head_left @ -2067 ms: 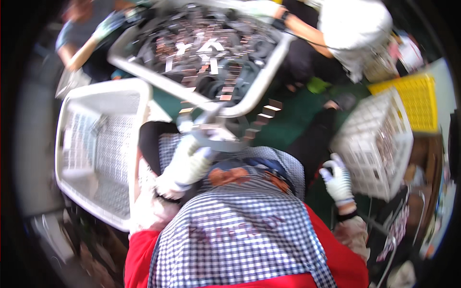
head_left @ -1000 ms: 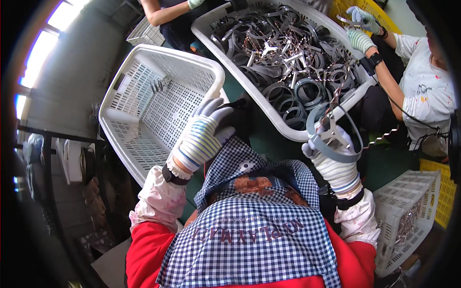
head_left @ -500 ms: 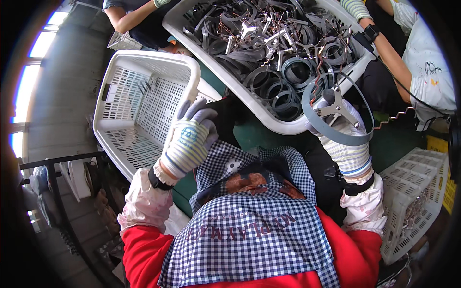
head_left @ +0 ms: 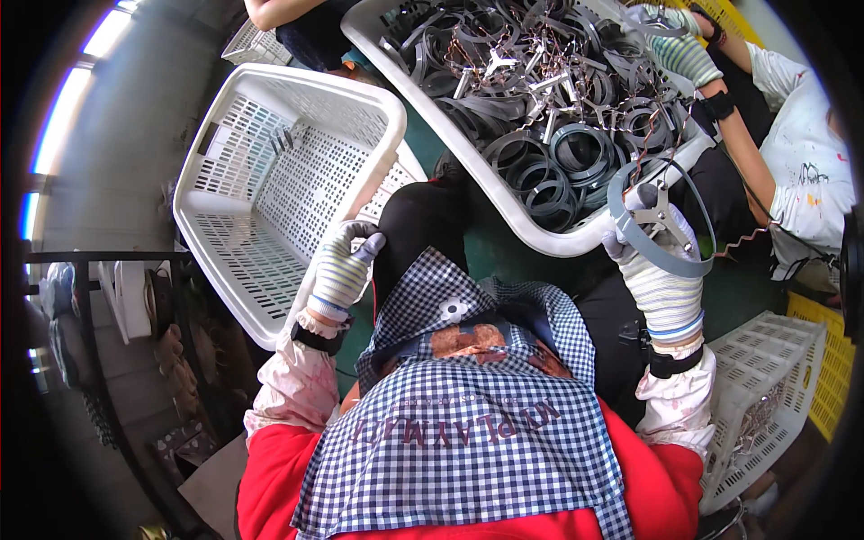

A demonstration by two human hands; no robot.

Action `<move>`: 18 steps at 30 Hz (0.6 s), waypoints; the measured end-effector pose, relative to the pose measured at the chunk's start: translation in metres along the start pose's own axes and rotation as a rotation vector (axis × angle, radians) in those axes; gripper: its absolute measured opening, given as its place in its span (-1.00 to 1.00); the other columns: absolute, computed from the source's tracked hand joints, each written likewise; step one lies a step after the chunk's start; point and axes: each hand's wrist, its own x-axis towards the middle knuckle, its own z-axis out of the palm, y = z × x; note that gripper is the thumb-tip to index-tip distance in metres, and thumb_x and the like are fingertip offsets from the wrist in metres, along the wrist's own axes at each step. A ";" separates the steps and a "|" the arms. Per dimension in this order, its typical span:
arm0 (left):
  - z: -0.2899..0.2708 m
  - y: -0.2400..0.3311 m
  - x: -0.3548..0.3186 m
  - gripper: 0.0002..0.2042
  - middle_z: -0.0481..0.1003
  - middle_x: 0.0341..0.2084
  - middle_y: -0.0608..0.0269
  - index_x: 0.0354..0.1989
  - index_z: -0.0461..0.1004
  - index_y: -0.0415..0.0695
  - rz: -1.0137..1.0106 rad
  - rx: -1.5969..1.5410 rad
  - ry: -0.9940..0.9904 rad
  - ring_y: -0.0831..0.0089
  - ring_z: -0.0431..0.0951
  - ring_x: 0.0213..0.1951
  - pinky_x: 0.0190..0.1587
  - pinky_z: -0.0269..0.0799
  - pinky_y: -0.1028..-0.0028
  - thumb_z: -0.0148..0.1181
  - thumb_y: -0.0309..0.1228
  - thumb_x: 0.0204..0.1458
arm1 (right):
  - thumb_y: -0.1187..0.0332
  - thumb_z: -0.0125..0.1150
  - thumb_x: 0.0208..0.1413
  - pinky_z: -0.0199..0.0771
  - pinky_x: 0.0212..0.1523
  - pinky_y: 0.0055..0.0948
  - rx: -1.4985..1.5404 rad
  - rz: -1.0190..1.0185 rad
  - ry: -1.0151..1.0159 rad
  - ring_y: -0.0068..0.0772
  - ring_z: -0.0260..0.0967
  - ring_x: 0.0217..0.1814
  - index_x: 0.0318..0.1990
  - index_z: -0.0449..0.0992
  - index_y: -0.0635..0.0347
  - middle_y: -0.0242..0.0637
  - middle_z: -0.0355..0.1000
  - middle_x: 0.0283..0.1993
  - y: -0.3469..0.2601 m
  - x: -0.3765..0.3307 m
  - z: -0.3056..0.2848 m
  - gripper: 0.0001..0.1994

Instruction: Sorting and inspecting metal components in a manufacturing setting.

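1. Head view, looking straight down: the person's right hand (head_left: 661,279), in a striped knit glove, is closed around a grey metal ring clamp (head_left: 657,225) with a small winged bracket across its middle, holding it up just beside the near rim of the large white tub (head_left: 504,211).
2. A thin wavy wire (head_left: 751,238) trails from the clamp toward the right.
3. The left hand (head_left: 345,267), gloved the same way, holds nothing; its fingers are curled loosely and rest against the near wall of a white slotted basket (head_left: 270,180), close to the person's dark-clad knee (head_left: 418,225).
4. That basket sits tilted at the left, with only a couple of small metal pieces (head_left: 282,139) lying inside it.
5. The tub is heaped with more grey rings and winged metal fittings (head_left: 540,90), tangled together.
6. A second person sits at the right; their gloved hand (head_left: 670,40) reaches into the far end of the tub.
7. A third person's arm (head_left: 288,11) shows at the top edge.
8. Another white slotted basket (head_left: 765,396) stands at the lower right, next to a yellow crate (head_left: 832,378).
9. A blue checked cloth (head_left: 468,423) over a red top fills the foreground.
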 end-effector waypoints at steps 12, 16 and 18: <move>0.004 -0.018 0.001 -0.70 0.56 -0.29 0.17 -0.16 0.53 -0.25 0.122 -0.014 -0.191 0.39 0.54 -0.17 -0.03 0.41 0.41 0.37 -0.30 0.03 | 0.21 -0.08 0.33 0.53 0.10 -0.06 0.616 0.080 0.024 -0.14 0.55 -0.11 0.21 0.35 0.29 -0.02 0.53 -0.05 -0.041 -0.005 0.049 -0.58; 0.001 -0.012 0.006 -0.79 0.55 -0.36 0.25 -0.27 0.53 -0.23 -0.029 -0.049 -0.240 0.42 0.52 -0.23 -0.11 0.42 0.42 0.36 -0.37 0.03 | 0.19 -0.09 0.34 0.51 0.11 -0.04 0.772 0.173 -0.017 -0.13 0.54 -0.10 0.20 0.35 0.30 -0.02 0.53 -0.05 -0.043 -0.009 0.049 -0.57; 0.002 -0.027 0.008 -0.79 0.54 -0.38 0.25 -0.29 0.52 -0.23 0.139 -0.008 -0.219 0.42 0.51 -0.26 -0.15 0.42 0.41 0.36 -0.38 0.03 | 0.19 -0.13 0.35 0.49 0.12 -0.03 0.815 0.159 -0.002 -0.10 0.53 -0.08 0.21 0.36 0.29 -0.02 0.53 -0.03 -0.044 -0.011 0.052 -0.57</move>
